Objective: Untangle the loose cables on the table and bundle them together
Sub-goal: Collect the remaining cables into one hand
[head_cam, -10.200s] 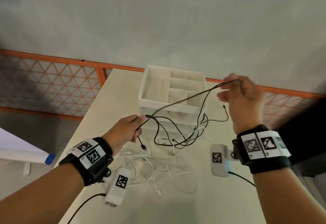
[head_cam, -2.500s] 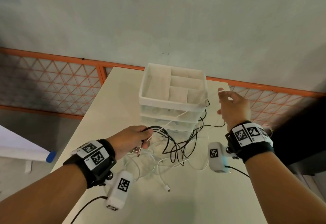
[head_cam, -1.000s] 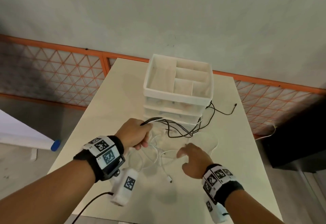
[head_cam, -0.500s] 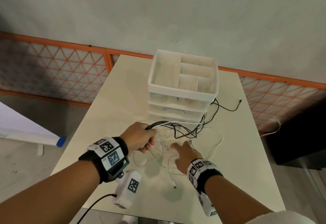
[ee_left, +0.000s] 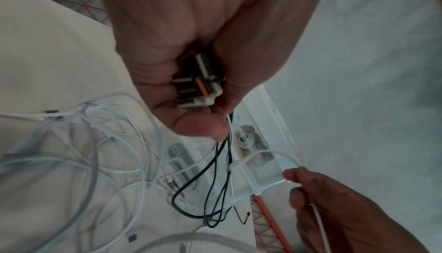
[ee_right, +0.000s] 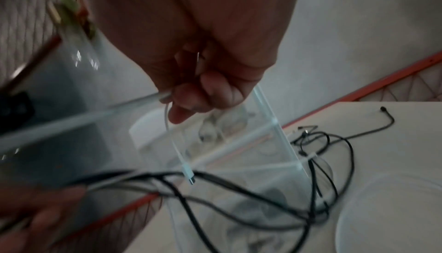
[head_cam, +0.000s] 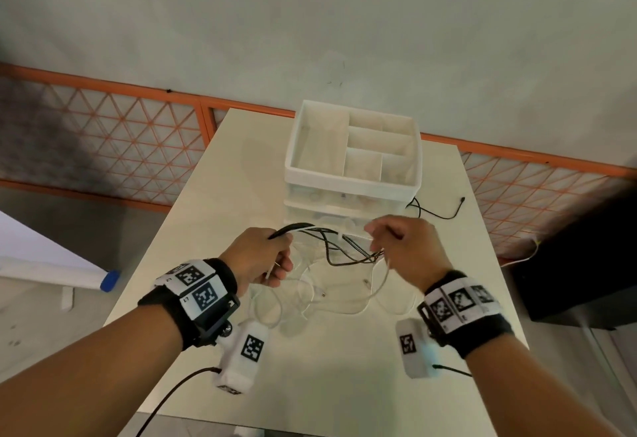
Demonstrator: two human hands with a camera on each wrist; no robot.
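Note:
My left hand (head_cam: 265, 257) is a fist round the plug ends (ee_left: 201, 85) of several black and white cables. The black cables (head_cam: 344, 247) run from it to the right, hang in loops above the table and trail past the organiser's right side. My right hand (head_cam: 396, 243), level with the left and just in front of the organiser, pinches a thin white cable (ee_right: 167, 117) near its end; its small connector (ee_right: 190, 176) dangles below the fingers across the black cables (ee_right: 239, 187). More white cables (head_cam: 310, 298) lie in loose loops on the table under both hands.
A white stacked drawer organiser (head_cam: 351, 161) with an open divided top stands at the back middle of the white table (head_cam: 344, 385). A black cable end (head_cam: 455, 205) lies right of it. An orange lattice railing (head_cam: 120, 133) runs behind the table. The table edges are close on both sides.
My right hand has risen off the table, where it was reaching into the white cables, and now holds a white cable up beside the left hand. The left hand keeps its grip on the bunch.

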